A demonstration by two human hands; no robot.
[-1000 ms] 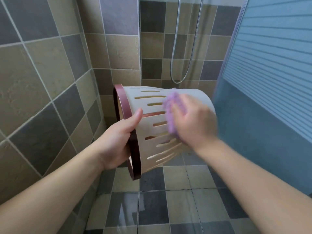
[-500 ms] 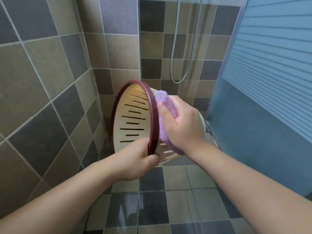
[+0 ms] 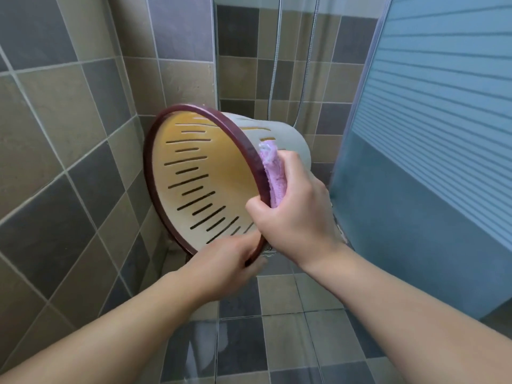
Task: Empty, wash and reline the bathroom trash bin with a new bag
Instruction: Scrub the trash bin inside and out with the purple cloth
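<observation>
The trash bin (image 3: 205,173) is a cream plastic basket with long slots in its wall and a dark red rim. It is held up in the air on its side, with its empty mouth turned toward me. My left hand (image 3: 224,266) grips the lower edge of the rim. My right hand (image 3: 293,214) holds a folded purple cloth (image 3: 273,176) pressed against the outer wall just behind the rim on the right side. No bag is in the bin.
A tiled wall (image 3: 69,162) stands close on the left and meets another tiled wall in a corner behind the bin. A shower hose (image 3: 304,79) hangs at the back. A frosted blue glass panel (image 3: 429,162) closes the right side. Glossy wet-looking floor tiles (image 3: 249,342) lie below.
The bin has been turned so that its mouth faces me instead of to the left. My left hand shifted to the rim's lower edge, and the cloth moved along the outer wall up to the rim.
</observation>
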